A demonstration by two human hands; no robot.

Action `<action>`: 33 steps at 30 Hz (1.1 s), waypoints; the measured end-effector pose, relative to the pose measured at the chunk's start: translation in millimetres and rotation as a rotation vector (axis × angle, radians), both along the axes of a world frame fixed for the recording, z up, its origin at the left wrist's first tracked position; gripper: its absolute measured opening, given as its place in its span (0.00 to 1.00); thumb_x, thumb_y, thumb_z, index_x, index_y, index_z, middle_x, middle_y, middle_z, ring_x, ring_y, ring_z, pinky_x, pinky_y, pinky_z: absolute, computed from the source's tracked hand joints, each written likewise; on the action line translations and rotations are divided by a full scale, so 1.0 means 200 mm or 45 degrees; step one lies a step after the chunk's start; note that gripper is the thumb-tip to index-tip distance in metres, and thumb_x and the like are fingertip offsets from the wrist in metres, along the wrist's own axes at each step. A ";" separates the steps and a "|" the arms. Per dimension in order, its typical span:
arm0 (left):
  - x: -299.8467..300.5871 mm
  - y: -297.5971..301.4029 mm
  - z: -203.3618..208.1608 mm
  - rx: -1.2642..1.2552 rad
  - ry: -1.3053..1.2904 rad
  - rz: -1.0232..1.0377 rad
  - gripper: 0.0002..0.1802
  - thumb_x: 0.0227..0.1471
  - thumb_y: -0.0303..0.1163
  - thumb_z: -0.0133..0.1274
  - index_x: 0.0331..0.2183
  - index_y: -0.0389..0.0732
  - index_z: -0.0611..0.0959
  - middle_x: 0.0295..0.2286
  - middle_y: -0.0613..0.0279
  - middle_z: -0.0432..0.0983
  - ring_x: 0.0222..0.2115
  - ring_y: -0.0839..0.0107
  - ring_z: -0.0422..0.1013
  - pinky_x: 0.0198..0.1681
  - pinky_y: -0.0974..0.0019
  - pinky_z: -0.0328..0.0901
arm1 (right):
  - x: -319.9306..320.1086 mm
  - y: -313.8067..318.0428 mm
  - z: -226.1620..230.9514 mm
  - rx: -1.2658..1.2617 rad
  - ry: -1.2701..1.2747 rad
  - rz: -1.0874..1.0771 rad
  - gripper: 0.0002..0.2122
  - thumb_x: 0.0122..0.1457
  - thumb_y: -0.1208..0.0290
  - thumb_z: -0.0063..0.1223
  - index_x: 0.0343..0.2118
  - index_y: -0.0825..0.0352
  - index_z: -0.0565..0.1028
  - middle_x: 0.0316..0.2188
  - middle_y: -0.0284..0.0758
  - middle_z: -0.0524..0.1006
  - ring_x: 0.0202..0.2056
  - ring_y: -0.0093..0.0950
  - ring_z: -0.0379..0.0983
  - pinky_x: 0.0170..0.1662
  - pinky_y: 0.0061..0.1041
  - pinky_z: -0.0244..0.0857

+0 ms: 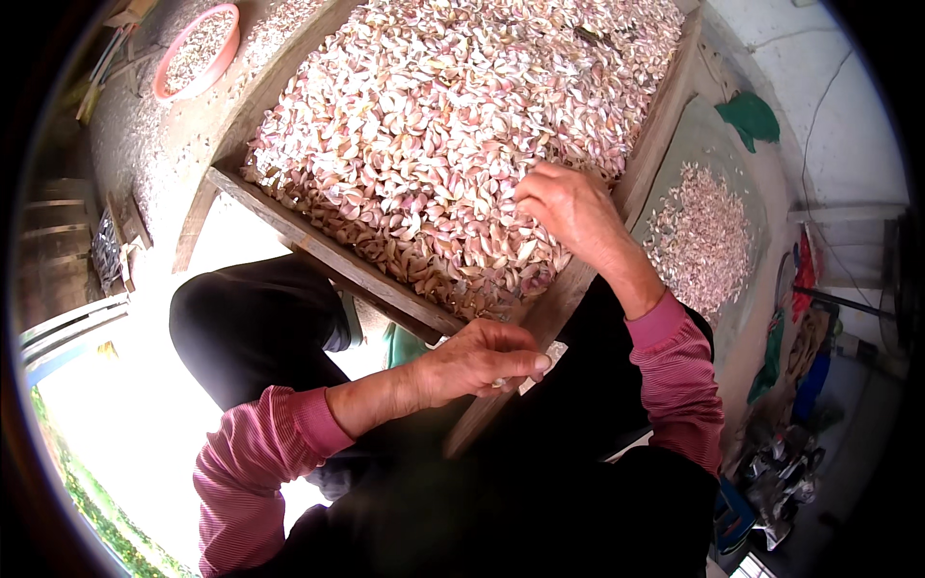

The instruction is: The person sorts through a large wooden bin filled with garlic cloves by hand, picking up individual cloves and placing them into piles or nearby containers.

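Note:
A wooden tray (332,249) with raised sides holds a deep heap of garlic cloves (414,125), pinkish and white, with loose skins among them. My right hand (578,212) reaches over the right part of the heap. Its fingers curl down and together at the cloves, and whatever is between the tips is hidden. My left hand (472,364) is closed just outside the tray's near corner, thumb pressed against the curled fingers. A small pale bit shows under its fingers, too small to name.
A pink basin (231,60) of small pieces stands on the floor at the far left. More cloves lie on a grey-green sheet (752,193) to the right, near a green cloth (750,119). My knees are under the tray's near edge. Bags and clutter (780,472) fill the lower right.

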State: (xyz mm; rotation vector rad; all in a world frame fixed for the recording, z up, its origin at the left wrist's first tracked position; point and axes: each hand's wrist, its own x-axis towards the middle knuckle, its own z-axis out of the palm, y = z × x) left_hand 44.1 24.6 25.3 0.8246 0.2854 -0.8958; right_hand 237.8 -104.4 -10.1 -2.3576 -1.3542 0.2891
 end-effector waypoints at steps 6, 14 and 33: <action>0.00 0.03 0.02 -0.017 -0.049 -0.042 0.15 0.53 0.46 0.58 0.28 0.44 0.82 0.20 0.77 0.65 0.22 0.85 0.62 0.21 0.79 0.53 | 0.12 0.06 0.08 0.020 -0.277 -0.221 0.06 0.56 0.69 0.58 0.29 0.65 0.75 0.33 0.34 0.76 0.35 0.30 0.75 0.39 0.31 0.72; -0.03 0.02 0.00 -0.068 -0.095 -0.003 0.15 0.57 0.42 0.57 0.28 0.41 0.80 0.17 0.75 0.64 0.17 0.87 0.58 0.17 0.80 0.50 | 0.00 0.30 -0.22 0.005 -0.499 0.451 0.18 0.55 0.60 0.60 0.48 0.56 0.74 0.57 0.33 0.65 0.62 0.36 0.54 0.66 0.52 0.40; -0.06 -0.06 0.03 -0.151 -0.151 -0.158 0.17 0.55 0.43 0.58 0.28 0.38 0.79 0.17 0.72 0.65 0.18 0.82 0.60 0.20 0.75 0.56 | -0.21 0.28 -0.10 -0.413 0.011 -0.181 0.34 0.62 0.55 0.49 0.68 0.50 0.48 0.70 0.36 0.29 0.69 0.45 0.20 0.63 0.66 0.28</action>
